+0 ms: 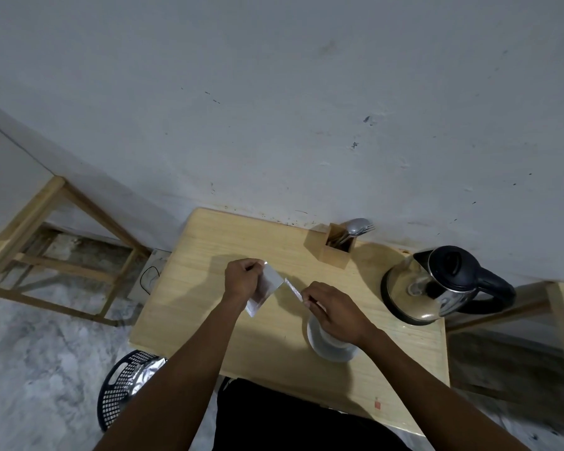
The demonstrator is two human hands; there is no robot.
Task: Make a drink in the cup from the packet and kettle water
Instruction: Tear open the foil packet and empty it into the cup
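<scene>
both hands mid-frame over the table. left hand pinches the packet, long axis running down-left; right hand pinches the torn strip. cup sits under the right hand, lower right of the packet; kettle far right.

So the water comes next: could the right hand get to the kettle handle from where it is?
Probably yes. The kettle stands to the right hand's side, handle turned outward with bare table between, but the grip holds a torn strip.
</scene>
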